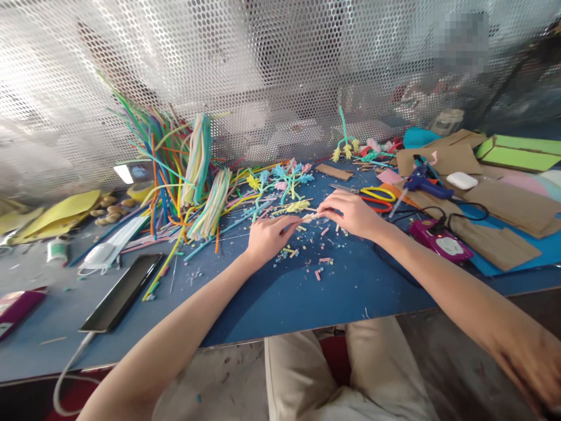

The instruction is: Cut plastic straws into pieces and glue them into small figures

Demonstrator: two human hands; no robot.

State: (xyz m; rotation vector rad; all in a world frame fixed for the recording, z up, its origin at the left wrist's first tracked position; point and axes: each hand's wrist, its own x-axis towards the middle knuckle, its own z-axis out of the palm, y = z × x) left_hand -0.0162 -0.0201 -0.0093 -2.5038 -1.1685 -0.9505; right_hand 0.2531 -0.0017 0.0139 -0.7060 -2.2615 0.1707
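Between my hands, over the blue table, is a small pale piece that looks like cut pipe cleaner. My left hand pinches its left end with thumb and fingers. The right end is pinched in my right hand. Just behind my fingers lies a yellow fuzzy piece. Blue, pink and yellow pipe-cleaner flowers rest farther back. Short pink offcuts and other scraps are scattered below my hands. Scissors with yellow and red handles lie behind my right hand.
Pipe-cleaner bundles stand at the back left, against a perforated metal screen. A phone with a white cable lies front left. To the right are a blue glue gun, a magenta power strip and cardboard pieces.
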